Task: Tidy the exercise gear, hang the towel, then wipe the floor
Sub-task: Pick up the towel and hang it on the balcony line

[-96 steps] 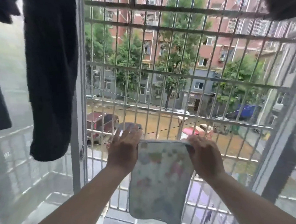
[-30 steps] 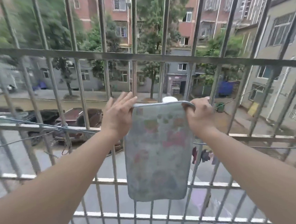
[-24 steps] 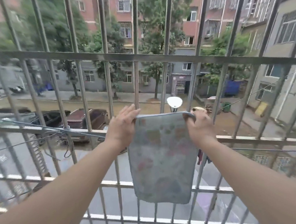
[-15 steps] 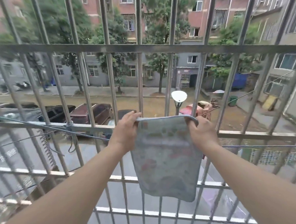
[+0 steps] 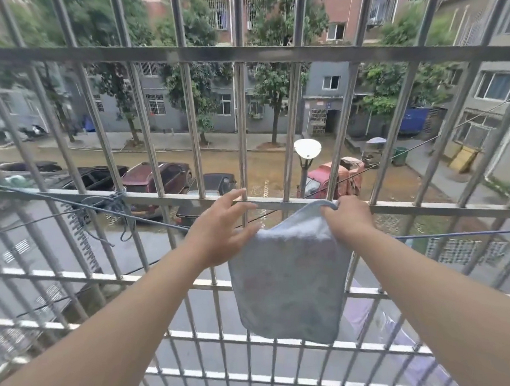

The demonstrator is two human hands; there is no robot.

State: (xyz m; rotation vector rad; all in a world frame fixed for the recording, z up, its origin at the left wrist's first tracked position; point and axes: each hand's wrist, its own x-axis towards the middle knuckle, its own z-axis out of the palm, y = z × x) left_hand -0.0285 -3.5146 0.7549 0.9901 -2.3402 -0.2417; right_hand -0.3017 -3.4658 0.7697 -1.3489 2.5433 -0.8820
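Note:
A small pale blue towel (image 5: pixel 289 280) with a faint pattern hangs in front of the metal window grille. My right hand (image 5: pixel 349 220) pinches its top right corner just below the grille's horizontal rail (image 5: pixel 428 207). My left hand (image 5: pixel 220 229) is off the towel, its fingers spread and straight, reaching toward the same rail; its thumb lies by the towel's left edge. The towel droops from the right corner, its top left corner sagging.
The steel grille with vertical bars (image 5: pixel 189 122) fills the view, and a street with parked cars lies far below. A blue cord (image 5: pixel 120 201) is knotted to the rail at the left and runs across to the right.
My left hand has let go of the towel's top left corner and opened toward the rail. The towel now hangs from my right hand alone and has moved down to the rail.

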